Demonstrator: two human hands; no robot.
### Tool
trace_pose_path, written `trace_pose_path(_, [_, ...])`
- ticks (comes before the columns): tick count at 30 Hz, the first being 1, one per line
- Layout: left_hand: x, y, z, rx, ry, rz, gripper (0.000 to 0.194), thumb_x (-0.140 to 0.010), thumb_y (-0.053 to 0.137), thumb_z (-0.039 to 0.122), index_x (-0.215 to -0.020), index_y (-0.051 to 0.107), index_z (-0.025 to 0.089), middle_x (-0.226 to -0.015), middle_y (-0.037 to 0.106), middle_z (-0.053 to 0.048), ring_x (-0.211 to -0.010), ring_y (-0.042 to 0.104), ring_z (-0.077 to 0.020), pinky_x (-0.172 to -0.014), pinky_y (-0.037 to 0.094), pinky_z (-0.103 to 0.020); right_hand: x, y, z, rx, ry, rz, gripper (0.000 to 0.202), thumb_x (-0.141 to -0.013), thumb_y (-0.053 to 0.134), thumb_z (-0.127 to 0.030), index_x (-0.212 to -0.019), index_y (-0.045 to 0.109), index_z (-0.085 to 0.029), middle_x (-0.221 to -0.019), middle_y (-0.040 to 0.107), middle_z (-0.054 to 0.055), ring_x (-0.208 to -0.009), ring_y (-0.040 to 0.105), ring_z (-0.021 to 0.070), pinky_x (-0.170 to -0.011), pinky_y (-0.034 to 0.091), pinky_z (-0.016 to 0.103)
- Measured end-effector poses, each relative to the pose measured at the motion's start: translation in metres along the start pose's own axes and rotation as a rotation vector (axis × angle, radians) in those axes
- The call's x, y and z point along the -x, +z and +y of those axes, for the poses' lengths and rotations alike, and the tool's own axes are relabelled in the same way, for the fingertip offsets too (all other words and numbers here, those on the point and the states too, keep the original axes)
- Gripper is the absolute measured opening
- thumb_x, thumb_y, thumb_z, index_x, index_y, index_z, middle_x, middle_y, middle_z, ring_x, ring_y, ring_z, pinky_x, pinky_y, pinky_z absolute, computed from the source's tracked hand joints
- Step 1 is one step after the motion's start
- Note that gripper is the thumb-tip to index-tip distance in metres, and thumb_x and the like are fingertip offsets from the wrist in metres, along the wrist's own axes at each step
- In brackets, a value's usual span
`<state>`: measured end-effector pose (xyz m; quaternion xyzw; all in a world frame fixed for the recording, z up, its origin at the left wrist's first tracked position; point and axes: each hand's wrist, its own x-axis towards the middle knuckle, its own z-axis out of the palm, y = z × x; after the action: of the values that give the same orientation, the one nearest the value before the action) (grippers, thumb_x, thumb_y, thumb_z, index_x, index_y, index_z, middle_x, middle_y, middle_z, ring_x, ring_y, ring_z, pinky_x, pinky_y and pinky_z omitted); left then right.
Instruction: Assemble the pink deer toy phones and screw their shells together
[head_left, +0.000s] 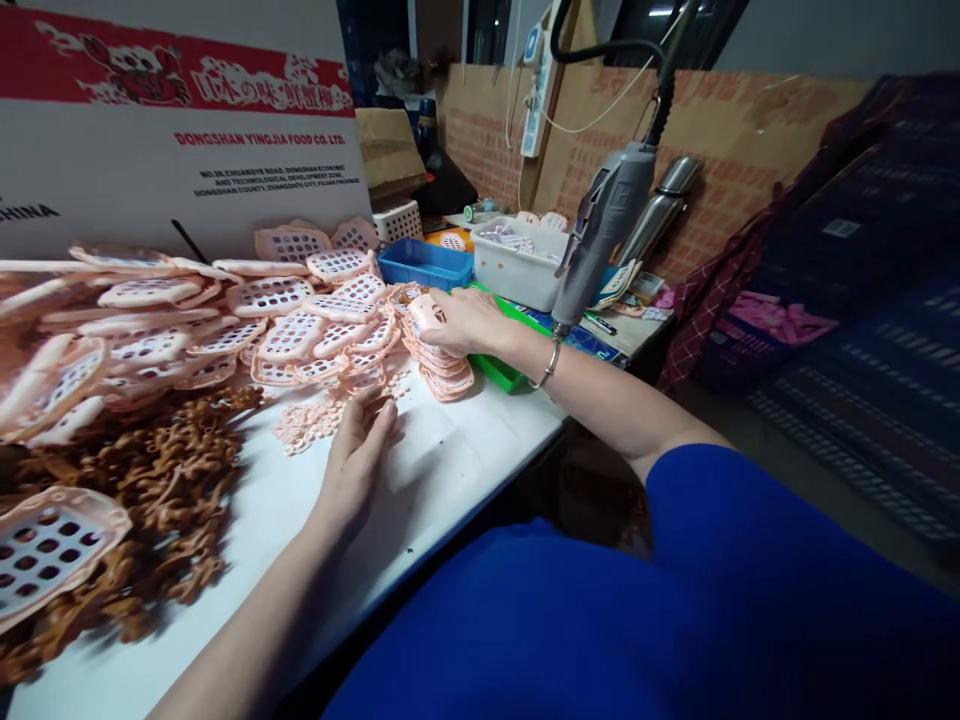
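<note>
My right hand (469,322) is at the top of a stack of pink perforated plastic pieces (448,380), its fingers bent around a pink plastic piece (427,312). Its fingertips are partly hidden. Beside a scatter of small pink plastic rings (304,425), my left hand (360,445) hovers low over the white tabletop, thumb and fingers slightly apart, with nothing visible in it. A large heap of pink mesh-like plastic pieces (289,335) spreads behind and to the left. Brown plastic parts (187,480) lie piled at the near left.
A grey electric screwdriver (607,225) hangs over the table's right side. A green tray (499,373), a blue bin (426,265) and a white bin (517,262) stand behind my right hand. A printed white carton (262,190) walls the back left. A steel flask (664,205) stands farther right.
</note>
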<state>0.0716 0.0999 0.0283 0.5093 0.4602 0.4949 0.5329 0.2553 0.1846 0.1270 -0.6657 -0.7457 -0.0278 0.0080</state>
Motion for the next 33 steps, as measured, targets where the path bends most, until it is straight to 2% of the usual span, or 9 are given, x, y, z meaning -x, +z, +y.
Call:
trace_pose_path(7, [0.0, -0.003, 0.001, -0.018, -0.009, -0.058, 0.061, -0.077, 0.07, 0.065, -0.117, 0.058, 0.021, -0.115, 0.065, -0.01, -0.102, 0.066, -0.0246, -0.085, 0.057, -0.043, -0.017, 0.0, -0.016, 0.059, -0.018, -0.072, 0.055, -0.087, 0.064, -0.045, -0.128, 0.064, -0.008, -0.127, 0.068, 0.026, -0.119, 0.066, 0.0376, -0.095, 0.052, 0.04])
trace_pose_path(17, [-0.001, -0.005, 0.0, -0.01, -0.018, -0.077, 0.058, -0.079, 0.07, 0.063, -0.117, 0.058, 0.022, -0.111, 0.064, -0.008, -0.098, 0.067, -0.0226, -0.085, 0.057, -0.041, -0.024, 0.007, -0.015, 0.077, -0.068, -0.1, 0.057, -0.087, 0.065, -0.048, -0.127, 0.064, -0.008, -0.129, 0.067, 0.026, -0.121, 0.065, 0.0377, -0.095, 0.053, 0.041])
trace_pose_path(24, [-0.003, -0.005, 0.001, 0.011, -0.006, -0.015, 0.065, -0.071, 0.073, 0.068, -0.114, 0.058, 0.021, -0.105, 0.063, -0.006, -0.091, 0.067, -0.0214, -0.078, 0.058, -0.039, -0.02, 0.007, -0.012, 0.047, -0.085, -0.051, 0.054, -0.087, 0.064, -0.043, -0.129, 0.059, -0.01, -0.129, 0.067, 0.023, -0.121, 0.065, 0.0366, -0.096, 0.053, 0.041])
trace_pose_path(28, [-0.005, -0.005, 0.002, 0.029, 0.0, 0.037, 0.067, -0.067, 0.075, 0.069, -0.111, 0.058, 0.022, -0.106, 0.063, -0.005, -0.088, 0.067, -0.0198, -0.078, 0.058, -0.038, -0.01, 0.003, -0.01, 0.028, -0.098, 0.028, 0.054, -0.093, 0.055, -0.042, -0.138, 0.051, -0.012, -0.131, 0.065, 0.021, -0.121, 0.064, 0.0348, -0.097, 0.051, 0.042])
trace_pose_path(33, [-0.009, -0.004, -0.002, 0.03, -0.012, 0.054, 0.068, -0.062, 0.078, 0.069, -0.107, 0.059, 0.021, -0.1, 0.065, -0.005, -0.088, 0.067, -0.0204, -0.078, 0.057, -0.038, -0.006, 0.012, -0.006, 0.017, -0.119, 0.014, 0.047, -0.093, 0.053, -0.041, -0.131, 0.056, -0.014, -0.124, 0.07, 0.02, -0.113, 0.068, 0.0352, -0.091, 0.053, 0.043])
